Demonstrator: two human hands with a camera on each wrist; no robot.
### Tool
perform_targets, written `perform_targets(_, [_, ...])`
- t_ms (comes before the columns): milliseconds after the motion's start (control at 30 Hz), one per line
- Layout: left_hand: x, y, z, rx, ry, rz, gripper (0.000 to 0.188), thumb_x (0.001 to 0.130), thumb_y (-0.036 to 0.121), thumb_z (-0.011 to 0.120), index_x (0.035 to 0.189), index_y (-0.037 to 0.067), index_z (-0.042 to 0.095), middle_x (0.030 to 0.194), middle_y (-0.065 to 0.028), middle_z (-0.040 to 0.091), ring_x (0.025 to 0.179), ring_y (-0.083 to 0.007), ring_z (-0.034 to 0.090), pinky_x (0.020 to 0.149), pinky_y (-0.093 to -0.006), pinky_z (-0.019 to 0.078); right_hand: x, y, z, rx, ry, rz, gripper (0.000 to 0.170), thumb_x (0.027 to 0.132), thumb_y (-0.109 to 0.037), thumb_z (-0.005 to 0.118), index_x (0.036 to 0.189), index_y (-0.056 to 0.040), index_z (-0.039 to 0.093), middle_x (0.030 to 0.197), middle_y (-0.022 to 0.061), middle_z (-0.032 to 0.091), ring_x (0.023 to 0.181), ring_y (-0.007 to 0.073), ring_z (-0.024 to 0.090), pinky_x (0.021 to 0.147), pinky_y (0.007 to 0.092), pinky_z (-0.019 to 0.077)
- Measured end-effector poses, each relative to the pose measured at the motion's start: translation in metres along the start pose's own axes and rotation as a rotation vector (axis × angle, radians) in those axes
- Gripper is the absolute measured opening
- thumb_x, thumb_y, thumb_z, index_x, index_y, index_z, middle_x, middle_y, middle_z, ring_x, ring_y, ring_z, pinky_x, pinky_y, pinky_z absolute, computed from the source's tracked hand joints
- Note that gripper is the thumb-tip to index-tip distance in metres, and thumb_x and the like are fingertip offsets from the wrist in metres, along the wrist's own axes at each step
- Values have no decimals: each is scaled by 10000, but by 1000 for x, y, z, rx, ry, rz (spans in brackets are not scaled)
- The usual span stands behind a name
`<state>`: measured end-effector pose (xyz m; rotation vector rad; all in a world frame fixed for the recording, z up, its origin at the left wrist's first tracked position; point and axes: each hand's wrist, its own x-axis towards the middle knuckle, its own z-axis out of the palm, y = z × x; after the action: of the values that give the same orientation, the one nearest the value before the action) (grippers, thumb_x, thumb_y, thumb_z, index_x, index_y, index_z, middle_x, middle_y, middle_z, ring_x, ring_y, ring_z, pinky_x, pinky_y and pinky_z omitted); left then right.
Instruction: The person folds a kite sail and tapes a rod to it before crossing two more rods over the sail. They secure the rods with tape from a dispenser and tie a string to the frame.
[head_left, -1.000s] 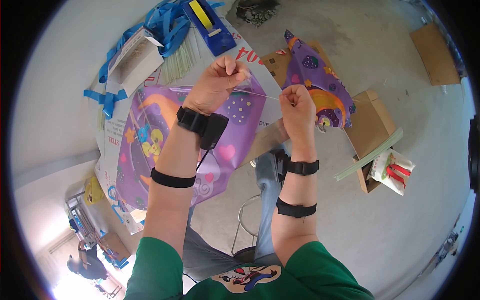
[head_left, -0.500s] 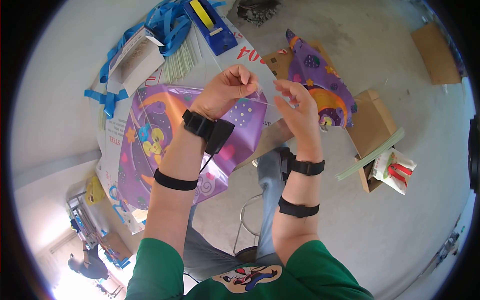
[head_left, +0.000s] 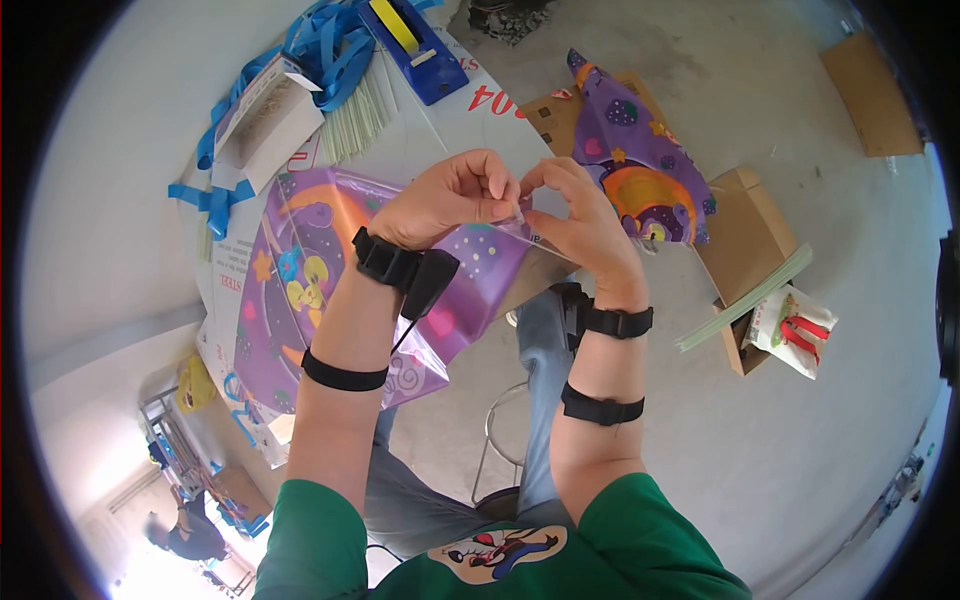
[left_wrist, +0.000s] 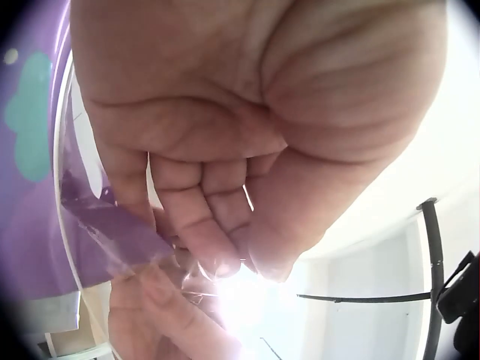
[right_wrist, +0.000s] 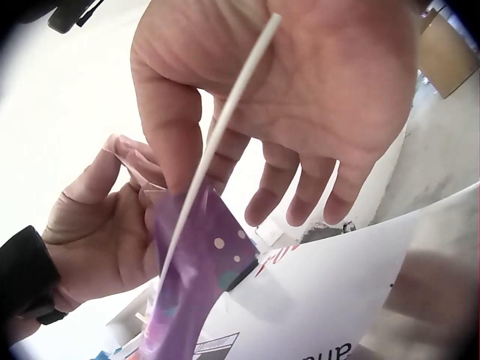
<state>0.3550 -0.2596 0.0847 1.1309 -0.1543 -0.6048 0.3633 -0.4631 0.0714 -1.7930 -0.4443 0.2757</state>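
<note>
A purple printed plastic sheet (head_left: 485,265) with cartoon figures drapes over the table edge beneath my hands. My left hand (head_left: 440,200) pinches at its raised corner, thumb against forefinger. At that same corner my right hand (head_left: 590,230) pinches the purple film (right_wrist: 184,247) between thumb and forefinger, its other fingers loosely extended. A thin white rod (right_wrist: 225,124) runs along the film and crosses in front of the right palm. In the left wrist view the right fingers (left_wrist: 176,315) sit just below the left fingertips; glare hides part of the contact.
On the table are a blue tape dispenser (head_left: 425,70), a white box (head_left: 270,130), blue straps (head_left: 340,45) and a bundle of pale rods (head_left: 355,120). Right on the floor lie another purple sheet (head_left: 625,140), cardboard (head_left: 745,230) and red-handled pliers (head_left: 803,332). A person (head_left: 195,525) is behind left.
My right hand has opened from its grip on the thin rod, moved left and now pinches at the corner beside the left fingers. The left hand has shifted slightly down.
</note>
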Motion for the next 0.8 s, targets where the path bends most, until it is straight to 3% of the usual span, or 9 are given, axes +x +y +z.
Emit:
perform_targets(100, [-3, 0, -3, -21, 8, -38, 225, 813, 20, 683, 810, 115, 479, 873, -24, 556, 838, -137, 553, 764, -270, 434, -1, 7, -1, -23, 20, 6, 156, 695, -20, 669, 840, -56, 622, 941, 68, 569, 1006, 268, 519, 847, 350, 419])
perform_targets(367, [-8, -9, -14, -152, 46, 191, 335, 795, 40, 688, 718, 164, 387, 768, 15, 481, 834, -151, 515, 1030, -440, 368, 0, 19, -1, 123, 6, 83, 111, 749, -46, 700, 792, -22, 600, 867, 48, 568, 879, 190, 538, 715, 295, 413])
perform_targets(533, [-12, -12, -23, -244, 39, 266, 363, 785, 49, 701, 706, 174, 369, 751, 30, 454, 834, -145, 500, 1049, -448, 352, -1, 15, -3, 134, -5, 181, 94, 772, -54, 672, 800, -14, 592, 724, 25, 566, 658, 107, 500, 584, 252, 386])
perform_targets(800, [-24, -6, -40, -361, 28, 382, 367, 771, 61, 727, 699, 200, 396, 764, 70, 461, 828, -117, 491, 1048, -436, 345, -3, 24, -7, 108, -34, 195, 114, 787, -86, 656, 794, 1, 583, 662, 21, 545, 604, 89, 454, 544, 251, 364])
